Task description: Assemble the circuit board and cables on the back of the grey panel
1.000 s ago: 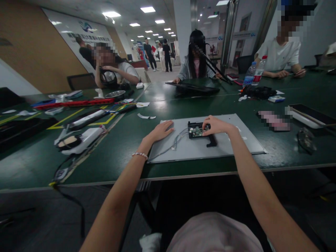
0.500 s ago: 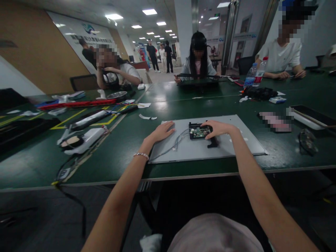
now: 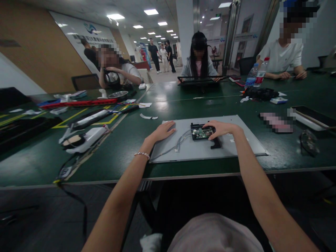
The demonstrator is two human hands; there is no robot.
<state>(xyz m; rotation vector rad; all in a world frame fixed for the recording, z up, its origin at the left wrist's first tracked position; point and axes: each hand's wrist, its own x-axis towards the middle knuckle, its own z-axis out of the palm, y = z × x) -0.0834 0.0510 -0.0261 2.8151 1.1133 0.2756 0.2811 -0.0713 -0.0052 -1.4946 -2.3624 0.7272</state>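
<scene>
A thin light-grey panel [image 3: 194, 152] lies flat on the green table in front of me. My left hand [image 3: 163, 131] rests on its far left corner, fingers stretched out and holding nothing. Around the right end of a green circuit board in a black frame [image 3: 201, 133], the thumb and fingers of my right hand [image 3: 222, 128] are closed. That hand hides part of the board's right side. Just below it, a black bracket-like piece [image 3: 216, 143] sticks out over the panel. Grey cables [image 3: 181, 140] run from the board's left side toward the panel's near left corner.
To the left lie a white device [image 3: 90, 138], cables and a long red strip [image 3: 86, 102]. On the right are a pink phone-like object [image 3: 277, 122], a clear round object [image 3: 309, 142] and bottles [image 3: 252, 75]. A person opposite handles a dark frame [image 3: 203, 81].
My hands keep almost the same places on the panel and board. The whole view has shifted slightly. Across the table, the dark frame has changed its tilt, and people in the background have moved.
</scene>
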